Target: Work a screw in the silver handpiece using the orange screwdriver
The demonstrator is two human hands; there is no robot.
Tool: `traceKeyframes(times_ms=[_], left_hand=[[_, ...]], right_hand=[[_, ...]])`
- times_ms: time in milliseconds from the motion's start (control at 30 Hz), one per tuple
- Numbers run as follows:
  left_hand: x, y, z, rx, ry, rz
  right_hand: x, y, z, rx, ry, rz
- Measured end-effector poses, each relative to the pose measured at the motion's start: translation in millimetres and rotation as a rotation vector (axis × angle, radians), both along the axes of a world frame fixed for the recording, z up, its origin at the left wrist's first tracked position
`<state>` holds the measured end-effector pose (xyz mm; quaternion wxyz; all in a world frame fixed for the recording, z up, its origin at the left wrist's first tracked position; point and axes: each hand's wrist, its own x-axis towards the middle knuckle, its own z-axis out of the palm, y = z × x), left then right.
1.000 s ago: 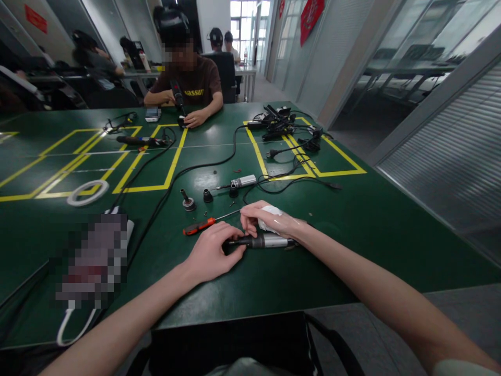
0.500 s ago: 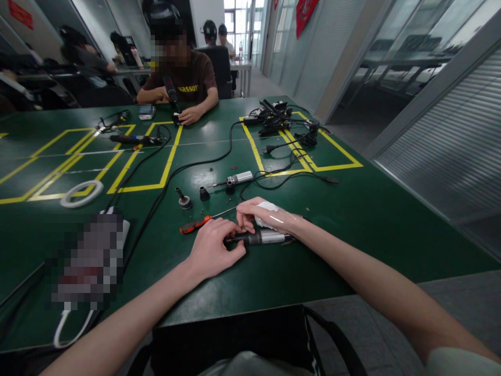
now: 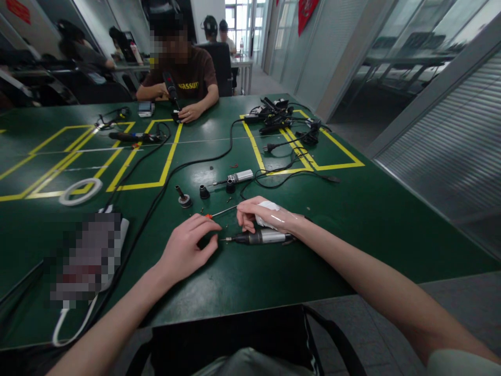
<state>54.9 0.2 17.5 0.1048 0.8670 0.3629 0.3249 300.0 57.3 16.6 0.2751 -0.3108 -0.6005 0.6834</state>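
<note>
Silver-black handpiece (image 3: pixel 260 237) laid flat on tabletop (image 3: pixel 274 277), apparently for steadiness, tip pointed at left hand (image 3: pixel 183 248); left fingers parted, nothing gripped. Right hand (image 3: pixel 258 210) held beside handpiece, fingers curled; grip cannot be told.

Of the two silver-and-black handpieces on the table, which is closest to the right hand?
The front handpiece, right beside the right hand; the rear handpiece lies farther back, beyond the screwdriver.

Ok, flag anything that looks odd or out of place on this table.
Nothing looks spilled. Beyond the right hand, a silver tool shows a bare shaft, with black cone-shaped parts and tiny bits loose nearby, so it looks partly taken apart.
</note>
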Motion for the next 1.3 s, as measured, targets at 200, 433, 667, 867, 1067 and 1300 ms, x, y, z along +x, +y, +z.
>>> traceKeyframes(times_ms=[200, 433, 667, 867, 1067, 1300], left_hand=[[-29.5, -32.7, 0.3, 0.101, 0.029, 0.078], [-17.7, -24.6, 1.3, 0.083, 0.215, 0.105], [2.8, -0.2, -11.8, -0.037, 0.313, 0.029], [-10.1, 9.4, -12.7, 0.016, 0.355, -0.097], [-5.4, 28.6, -6.1, 0.07, 0.367, -0.155], [-18.3, 33.0, 10.3, 0.046, 0.119, -0.042]], right_hand=[[1.5, -0.7, -0.9, -0.047, 0.028, 0.002], [3.0, -3.3, 2.1, -0.047, 0.017, -0.004], [4.6, -6.7, 3.6, 0.007, -0.032, -0.011], [4.3, -8.2, 1.7, 0.029, -0.022, -0.012], [3.2, -9.3, 2.3, 0.04, -0.012, -0.015], [3.2, -8.5, 5.4, 0.032, -0.014, 0.0]])
